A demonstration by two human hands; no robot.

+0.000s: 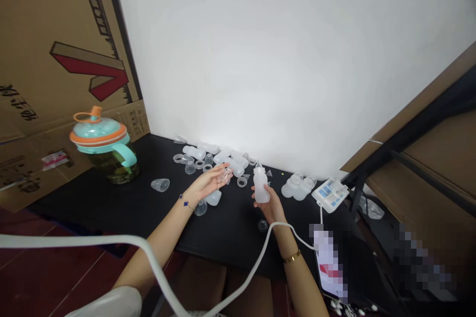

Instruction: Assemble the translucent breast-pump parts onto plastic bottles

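In my right hand (273,204) a frosted white baby bottle (261,185) stands upright, the fingers wrapped round its lower body; a narrow clear teat tops it. My left hand (208,182) is palm up with fingers stretched to the right, holding a small clear plastic piece (225,175), perhaps a cap or teat, at the fingertips. Beyond that hand lie several frosted bottles (194,152), clear domed caps (190,167) and ring collars (242,182). Under the left wrist are another clear cap (201,207) and a bottle (213,197).
Two bottles with tops (298,187) lie right, beside a white power strip (330,194). A phone (329,267) is at the right edge, its white cable (147,247) looping across in front. At left are a lidded jug (106,146), a clear cup (160,184) and a cardboard box (55,59).
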